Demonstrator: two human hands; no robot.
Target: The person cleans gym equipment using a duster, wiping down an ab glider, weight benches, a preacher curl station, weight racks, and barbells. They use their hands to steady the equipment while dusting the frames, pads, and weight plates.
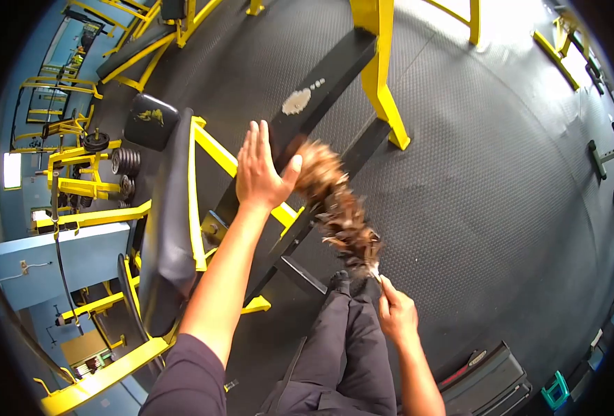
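Feather duster (pixel 334 201), brown and fluffy, blurred, in right hand (pixel 397 315).

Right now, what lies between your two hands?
In the head view, the brown feather duster spans it: the right hand grips its handle, the left hand rests beside its feathers on the black bench pad.

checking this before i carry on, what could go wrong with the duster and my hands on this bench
The feather duster is blurred mid-swing right beside the left hand resting on the black bench pad, so it may flick dust onto that hand. The right hand pinches only the handle end, so the duster could slip. The worn pale patch on the pad might snag feathers.
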